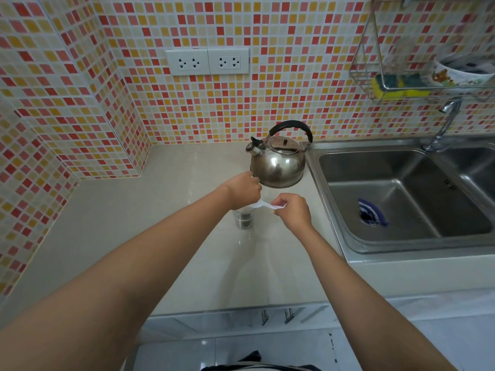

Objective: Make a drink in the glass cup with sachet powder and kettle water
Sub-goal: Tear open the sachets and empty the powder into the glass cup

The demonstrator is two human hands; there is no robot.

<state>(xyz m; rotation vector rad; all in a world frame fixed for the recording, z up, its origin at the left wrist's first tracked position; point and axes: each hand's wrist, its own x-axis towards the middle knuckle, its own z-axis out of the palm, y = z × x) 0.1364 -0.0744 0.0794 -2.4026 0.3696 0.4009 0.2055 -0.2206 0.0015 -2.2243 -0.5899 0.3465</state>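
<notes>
- Your white sachet (263,205) is stretched between both hands, held in the air just above the mouth of the glass cup (243,217).
- Your left hand (244,189) is closed in a pinch on the sachet's left end, fingers curled tight, knuckles up; the hand partly covers the cup's rim.
- Your right hand (292,210) is also closed, thumb and forefinger nipping the sachet's right end, the other fingers folded under.
- The glass cup stands upright on the pale countertop (166,236), directly below your left hand; something dark shows low inside it, but you cannot tell what from here.
- The steel kettle (278,162) with its black handle sits on the counter just behind the cup, spout pointing left, close to your left hand; contact cannot be told.
- To the right of the kettle lies the stainless sink (401,194), with a blue-and-white item (371,211) over its drain and the tap (444,124) at the back.
- A double wall socket (207,61) sits on the mosaic tiles above, and a wire rack (388,84) holding a yellow sponge (399,85) hangs at upper right.
</notes>
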